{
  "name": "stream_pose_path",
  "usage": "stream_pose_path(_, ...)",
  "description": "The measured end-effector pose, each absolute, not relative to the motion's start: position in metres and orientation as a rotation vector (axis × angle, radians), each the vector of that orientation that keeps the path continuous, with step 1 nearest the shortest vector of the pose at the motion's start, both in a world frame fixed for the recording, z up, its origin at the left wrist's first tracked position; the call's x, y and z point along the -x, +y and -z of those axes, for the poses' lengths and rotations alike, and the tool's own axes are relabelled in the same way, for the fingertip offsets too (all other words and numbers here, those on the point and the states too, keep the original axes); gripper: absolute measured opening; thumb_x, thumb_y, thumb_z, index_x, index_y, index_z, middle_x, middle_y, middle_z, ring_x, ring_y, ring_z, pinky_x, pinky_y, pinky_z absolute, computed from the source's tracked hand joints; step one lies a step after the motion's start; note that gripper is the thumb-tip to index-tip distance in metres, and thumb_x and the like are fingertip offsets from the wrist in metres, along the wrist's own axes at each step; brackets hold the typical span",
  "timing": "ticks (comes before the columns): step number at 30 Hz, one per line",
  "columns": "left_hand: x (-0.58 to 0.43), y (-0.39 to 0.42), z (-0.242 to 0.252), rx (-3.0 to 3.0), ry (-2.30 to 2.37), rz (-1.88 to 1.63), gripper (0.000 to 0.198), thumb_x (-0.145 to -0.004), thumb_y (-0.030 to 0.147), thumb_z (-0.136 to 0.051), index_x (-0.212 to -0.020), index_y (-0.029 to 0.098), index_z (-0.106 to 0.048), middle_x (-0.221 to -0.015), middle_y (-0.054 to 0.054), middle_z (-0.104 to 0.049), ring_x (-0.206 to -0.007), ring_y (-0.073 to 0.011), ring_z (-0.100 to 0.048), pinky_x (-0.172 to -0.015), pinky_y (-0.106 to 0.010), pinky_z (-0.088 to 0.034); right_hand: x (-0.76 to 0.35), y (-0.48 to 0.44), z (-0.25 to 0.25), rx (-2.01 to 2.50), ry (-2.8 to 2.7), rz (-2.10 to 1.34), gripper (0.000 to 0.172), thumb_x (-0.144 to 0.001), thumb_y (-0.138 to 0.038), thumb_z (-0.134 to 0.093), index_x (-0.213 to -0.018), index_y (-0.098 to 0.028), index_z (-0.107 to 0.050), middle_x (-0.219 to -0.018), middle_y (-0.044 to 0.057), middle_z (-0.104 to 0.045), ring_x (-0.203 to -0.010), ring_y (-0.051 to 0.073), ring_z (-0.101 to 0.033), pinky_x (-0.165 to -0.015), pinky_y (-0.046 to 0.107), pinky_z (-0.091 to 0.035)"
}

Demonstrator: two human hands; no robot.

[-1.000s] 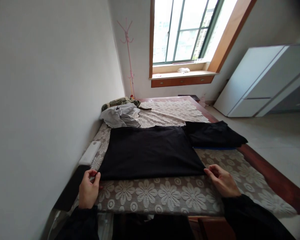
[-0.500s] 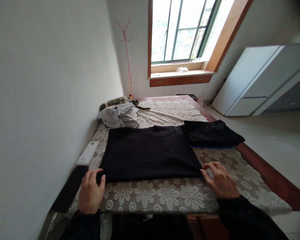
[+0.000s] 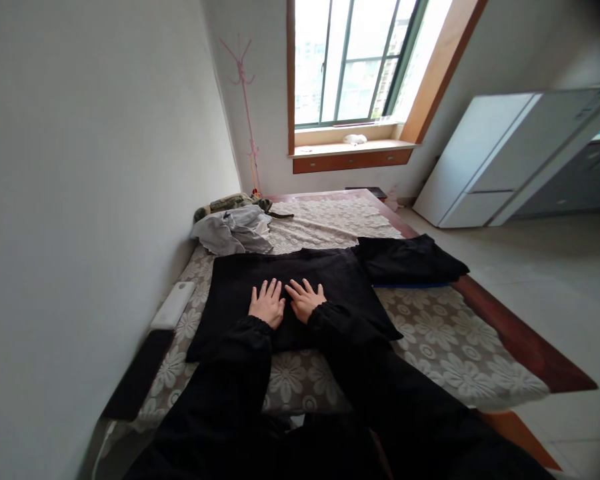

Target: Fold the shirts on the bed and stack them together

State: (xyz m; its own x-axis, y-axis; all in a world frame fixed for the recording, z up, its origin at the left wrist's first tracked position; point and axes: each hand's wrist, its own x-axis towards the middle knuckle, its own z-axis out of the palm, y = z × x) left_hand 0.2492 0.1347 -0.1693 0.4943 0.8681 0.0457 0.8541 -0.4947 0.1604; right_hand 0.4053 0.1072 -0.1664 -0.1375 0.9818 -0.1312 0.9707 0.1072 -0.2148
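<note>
A black folded garment (image 3: 225,287) lies spread as a wide panel on the flower-patterned tablecloth (image 3: 445,340); its exact kind I cannot tell. My left hand (image 3: 269,304) rests flat near its middle with fingers spread. Close beside it, my right hand (image 3: 305,299) also lies palm down on the cloth, fingers apart. Both hands hold nothing. My dark sleeves cover part of the garment's near edge. At its far right corner, a second black folded cloth (image 3: 405,259) touches or slightly overlaps it, with a thin blue edge showing underneath.
A crumpled grey cloth (image 3: 235,230) lies at the table's far left, by the wall. Along the left edge are a white box-like item (image 3: 173,305) and a dark flat panel (image 3: 139,377). A pink coat stand (image 3: 247,113) and a white fridge (image 3: 485,160) stand beyond the table.
Both hands have left the garment's near corners and moved inward and forward onto its middle, opening flat. The view has shifted slightly to the right.
</note>
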Motion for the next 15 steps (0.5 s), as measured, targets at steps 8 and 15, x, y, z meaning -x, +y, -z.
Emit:
stream_pose_path(8,-0.157,0.123,0.197,-2.600,1.692,-0.377,0.063,-0.102,0.047,-0.039,-0.160,0.022,-0.039,-0.164,-0.009,-0.038,-0.155,-0.0313,-0.028,-0.126,-0.053,-0.021,-0.498,0.069,0.221,2.196,-1.990,0.061,0.070,-0.101,-0.063,-0.030,-0.163,-0.029,-0.031,-0.169,0.005,-0.029,-0.156,0.033,-0.021,-0.124,0.066,-0.010)
stream_pose_path(15,-0.109,0.087,0.200,-2.504,1.931,-0.442,0.061,-0.103,0.047,-0.037,-0.159,0.024,-0.040,-0.163,-0.008,-0.041,-0.154,-0.0309,-0.031,-0.125,-0.055,-0.025,-0.531,0.049,0.233,2.195,-1.910,0.190,0.073,-0.101,-0.062,-0.030,-0.162,-0.022,-0.035,-0.168,0.007,-0.032,-0.155,0.031,-0.025,-0.124,0.054,-0.024)
